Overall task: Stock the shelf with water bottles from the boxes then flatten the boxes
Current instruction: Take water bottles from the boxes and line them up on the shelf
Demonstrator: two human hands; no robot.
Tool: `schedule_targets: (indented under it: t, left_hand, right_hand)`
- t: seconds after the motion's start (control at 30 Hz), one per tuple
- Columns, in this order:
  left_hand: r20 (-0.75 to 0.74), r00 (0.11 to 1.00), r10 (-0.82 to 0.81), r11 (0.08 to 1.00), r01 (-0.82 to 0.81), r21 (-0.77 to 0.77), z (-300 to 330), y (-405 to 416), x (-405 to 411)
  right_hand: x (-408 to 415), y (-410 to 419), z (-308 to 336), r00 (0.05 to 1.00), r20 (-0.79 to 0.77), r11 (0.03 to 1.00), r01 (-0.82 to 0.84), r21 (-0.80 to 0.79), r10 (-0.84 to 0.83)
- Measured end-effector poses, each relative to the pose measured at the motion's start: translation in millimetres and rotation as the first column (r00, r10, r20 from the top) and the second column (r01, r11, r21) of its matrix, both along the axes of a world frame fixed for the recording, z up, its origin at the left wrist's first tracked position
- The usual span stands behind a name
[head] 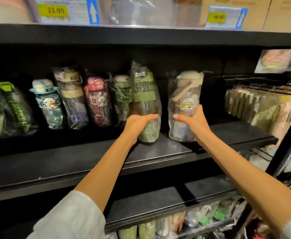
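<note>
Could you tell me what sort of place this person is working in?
Most likely a retail shop aisle. Yellow price tags hang on the upper shelf edge, plastic-wrapped water bottles stand in a row on a black display shelf, and cardboard boxes sit above.

On the shelf (175, 149) I see a row of wrapped bottles (75, 99) at left; my left hand's bottle (145, 94) stands beside them, my right hand's bottle (184, 100) further right.

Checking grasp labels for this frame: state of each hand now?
Left hand: closed round the green bottle, low on its body.
Right hand: closed round the beige bottle, low on its body.
</note>
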State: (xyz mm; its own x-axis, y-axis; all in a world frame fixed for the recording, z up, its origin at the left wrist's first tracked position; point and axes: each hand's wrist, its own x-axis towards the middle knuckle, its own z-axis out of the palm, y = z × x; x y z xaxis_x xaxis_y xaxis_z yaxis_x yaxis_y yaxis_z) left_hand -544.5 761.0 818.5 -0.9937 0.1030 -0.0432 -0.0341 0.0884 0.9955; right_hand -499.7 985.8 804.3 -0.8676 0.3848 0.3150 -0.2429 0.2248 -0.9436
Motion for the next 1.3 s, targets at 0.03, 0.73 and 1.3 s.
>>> schedule_targets:
  t: [0.03, 0.73, 1.3]
  left_hand:
    - [0.022, 1.0, 0.017, 0.999, -0.018, 0.031, -1, 6, -7]
    - [-0.411, 0.897, 0.161, 0.986, -0.164, 0.029, -20, 68, -113]
    - [-0.416, 0.867, 0.276, 0.953, -0.304, 0.0, -33, 87, -166]
  right_hand:
    - [-10, 4, -3, 1.0, 0.004, 1.0, 0.0, 0.002, 0.0]
    - [-150, 31, -18, 0.988, -0.093, 0.992, -0.115, 0.051, 0.12]
    - [-211, 25, -24, 0.996, -0.047, 0.992, -0.073, 0.102, 0.078]
